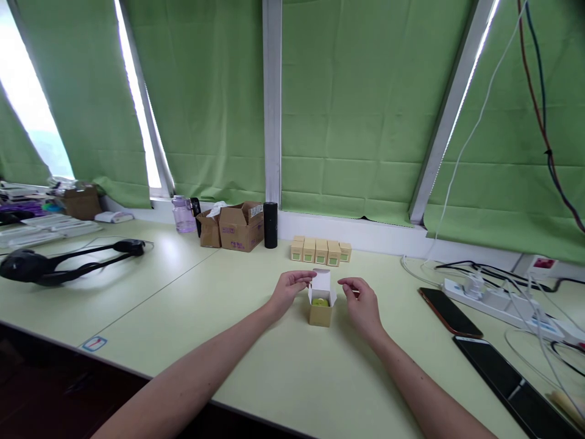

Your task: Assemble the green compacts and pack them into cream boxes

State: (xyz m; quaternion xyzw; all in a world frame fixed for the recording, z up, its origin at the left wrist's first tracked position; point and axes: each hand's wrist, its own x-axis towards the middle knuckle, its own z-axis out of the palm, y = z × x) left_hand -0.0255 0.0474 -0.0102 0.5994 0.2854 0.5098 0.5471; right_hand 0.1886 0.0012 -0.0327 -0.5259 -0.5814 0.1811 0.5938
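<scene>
A small brown cardboard box (320, 316) stands on the table between my hands with its white-lined lid (322, 280) raised and its side flaps spread. Inside it shows the top of a yellow-green round object (320, 302). My left hand (289, 291) is at the upper left of the box, its fingers stretched out by the lid and left flap; whether they touch is unclear. To the right, my right hand (364, 305) is apart from the box, fingers loosely bent and thumb separate, with nothing seen in it.
Behind stand several small closed boxes (321, 251), a black cylinder (270, 225), an open carton (242, 227) and a purple bottle (183, 214). A phone (450, 311), a black tablet-like device (512, 378) and a power strip (500, 308) with cables lie right. A black headset-like device (68, 262) lies left.
</scene>
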